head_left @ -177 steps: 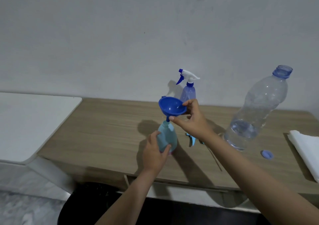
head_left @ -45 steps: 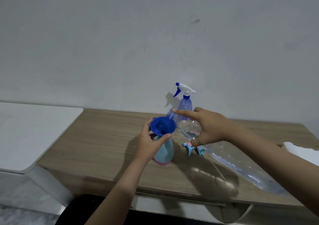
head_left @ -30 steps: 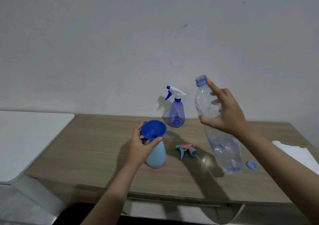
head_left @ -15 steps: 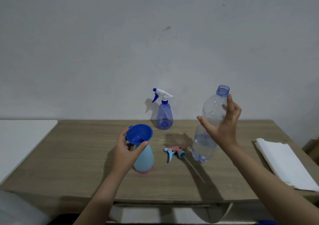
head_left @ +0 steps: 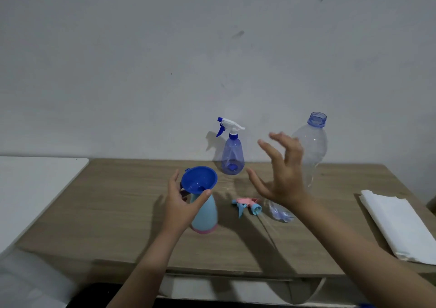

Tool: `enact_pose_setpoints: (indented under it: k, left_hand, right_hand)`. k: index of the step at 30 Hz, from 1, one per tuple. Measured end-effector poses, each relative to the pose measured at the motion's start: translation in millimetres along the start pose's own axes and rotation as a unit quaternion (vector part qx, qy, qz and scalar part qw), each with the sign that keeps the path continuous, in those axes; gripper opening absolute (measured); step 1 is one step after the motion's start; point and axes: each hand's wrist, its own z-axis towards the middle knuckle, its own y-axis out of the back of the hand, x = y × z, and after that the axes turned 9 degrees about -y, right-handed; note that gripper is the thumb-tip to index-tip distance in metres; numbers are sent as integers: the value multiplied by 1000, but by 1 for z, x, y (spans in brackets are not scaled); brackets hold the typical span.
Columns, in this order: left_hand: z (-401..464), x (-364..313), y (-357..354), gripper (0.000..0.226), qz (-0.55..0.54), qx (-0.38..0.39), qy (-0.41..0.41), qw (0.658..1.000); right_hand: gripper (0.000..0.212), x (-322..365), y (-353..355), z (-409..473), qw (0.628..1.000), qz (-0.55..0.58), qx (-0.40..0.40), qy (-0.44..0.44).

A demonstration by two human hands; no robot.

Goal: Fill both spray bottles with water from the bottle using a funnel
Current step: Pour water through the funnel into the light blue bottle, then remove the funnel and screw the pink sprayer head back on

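1. Left hand (head_left: pixel 181 204): curled round the neck of the light blue spray bottle (head_left: pixel 204 215), steadying the funnel (head_left: pixel 199 179) seated in its mouth; risk: the funnel tips out if the grip slackens.
2. Right hand (head_left: pixel 280 173): fingers spread, holding nothing; water bottle (head_left: pixel 311 147) stands uncapped just behind it at 2 o'clock; risk: a knock topples it and spills water.
3. Trigger head (head_left: pixel 247 205): loose on the table (head_left: pixel 118 213) at 3 o'clock of the light blue bottle; risk: swept off.
4. Purple spray bottle (head_left: pixel 232 159): at 12 o'clock, capped; apparently not yet opened for filling.
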Motion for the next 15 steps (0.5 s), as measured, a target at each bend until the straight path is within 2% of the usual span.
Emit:
enact_pose_setpoints:
  k: [3,6,8,11,15]
  left_hand:
    - [-2,-3,0,107,23,-4,-4,1000]
    - [-5,0,0,106,29,-8,-7,1000]
    - [-7,4,0,96,45,2,-1,999]
    - [-10,8,-1,83,76,17,13,997]
    - [-11,12,-4,72,110,16,16,994]
  right_hand:
    - [48,32,-16,15,975,133,175,-3]
    - [63,51,-34,27,918,157,356,-71]
    - [80,58,-48,34,871,134,463,-96]
    - [98,66,-70,42,817,68,566,-88]
    - [97,72,-90,43,771,35,632,-69]
